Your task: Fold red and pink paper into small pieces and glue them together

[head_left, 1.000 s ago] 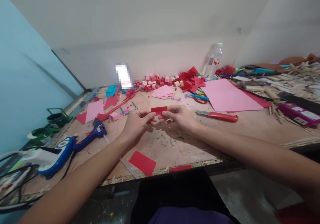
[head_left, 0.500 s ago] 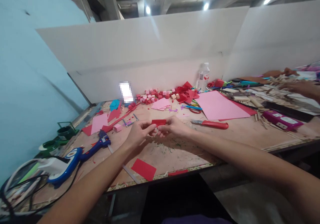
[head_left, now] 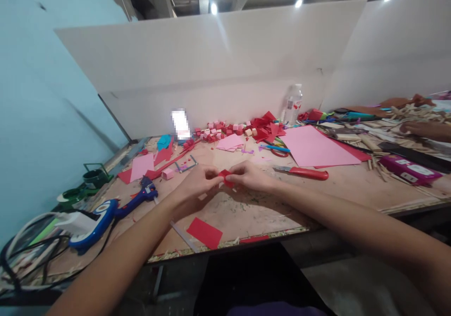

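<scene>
A small piece of red paper [head_left: 227, 177] is pinched between my two hands, above the middle of the table. My left hand [head_left: 201, 179] grips its left side, thumb and fingers closed. On the right side, my right hand [head_left: 249, 177] holds it in the same way, and the fingers partly hide the paper. Below my hands a flat red paper rectangle [head_left: 205, 233] lies near the table's front edge. To the right of my right hand rests a knife with a red handle [head_left: 308, 173]. A pink paper cube [head_left: 167, 174] sits left of my left hand.
A blue glue gun [head_left: 143, 191] and a blue power strip [head_left: 93, 226] with cables lie at left. Behind are several small paper cubes [head_left: 214, 131], scissors [head_left: 280, 152], pink sheets [head_left: 319, 146] and a bottle [head_left: 293, 105]. Another person's hand [head_left: 424, 130] is at far right.
The red paper, seen as a wide flat strip before, now shows as a smaller angled shape between my fingertips. My hands have turned it and drawn closer together. The view has shifted slightly.
</scene>
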### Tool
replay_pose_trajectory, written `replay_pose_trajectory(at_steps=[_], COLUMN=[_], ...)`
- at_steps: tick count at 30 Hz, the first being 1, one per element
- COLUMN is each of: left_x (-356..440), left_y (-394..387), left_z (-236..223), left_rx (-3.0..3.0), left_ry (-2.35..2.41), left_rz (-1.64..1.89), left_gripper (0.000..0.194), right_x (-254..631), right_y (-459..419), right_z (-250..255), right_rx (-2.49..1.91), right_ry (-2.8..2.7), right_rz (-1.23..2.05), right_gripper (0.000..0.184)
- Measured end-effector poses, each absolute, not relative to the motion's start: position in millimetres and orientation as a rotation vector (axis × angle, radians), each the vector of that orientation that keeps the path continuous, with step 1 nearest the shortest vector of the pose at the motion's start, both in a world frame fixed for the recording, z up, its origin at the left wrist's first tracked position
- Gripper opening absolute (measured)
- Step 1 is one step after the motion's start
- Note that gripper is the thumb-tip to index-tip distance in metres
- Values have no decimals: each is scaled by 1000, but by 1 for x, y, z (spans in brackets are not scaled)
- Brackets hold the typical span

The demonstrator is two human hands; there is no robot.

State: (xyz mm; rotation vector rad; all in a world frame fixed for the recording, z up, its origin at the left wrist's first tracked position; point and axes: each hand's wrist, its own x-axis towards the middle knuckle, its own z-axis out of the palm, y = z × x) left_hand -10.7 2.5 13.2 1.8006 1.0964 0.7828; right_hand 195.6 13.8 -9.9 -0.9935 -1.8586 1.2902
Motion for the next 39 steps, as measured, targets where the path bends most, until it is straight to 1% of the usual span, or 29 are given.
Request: replay_pose_trajectory(at_steps=[7,9,12,15,20,21,25,26,30,32,35,39], left_x=[-6,-8,-11,-12,-12,-12,-8,-6,-1,-1,-4,-8], left_y=[3,5,10,12,13,14,14,14,15,16,16,17], left_z=[11,9,6,4,-2,-3,-7,-8,-12,-12,-9,-2], left_rx=[1793,1880,2079,2160,2196,2183,2157,2151,2061,1947,1747,1709], left_ry=[1176,1210,1237,1264,1250,1241,1234,1250,1299,1251,1130,1095], left_rz=[1120,1161,1068,973,962,970,1047,1071,1121,1136,1119,1085], left_gripper=[15,17,25,29,22,25,52,54,35,30,27,18], right_x=[195,195,194,194,196,197,199,199,195,193,193,197], right_y=[22,23,22,21,21,22,22,21,17,17,20,27], right_z=[-21,-22,-22,-20,-19,-19,-20,-20,-18,-17,-19,-22], right_rx=[-1006,-1011,-1008,-990,-987,-992,-1006,-1006,-1014,-1021,-1029,-1045], right_ry=[-1815,-1789,-1777,-1791,-1821,-1834,-1892,-1904,-1920,-1877,-1798,-1696], right_rz=[1318,1288,1249,1237,1232,1216,1123,1095,1012,1063,1179,1313], right_gripper=[23,24,25,26,22,23,25,25,28,27,25,18])
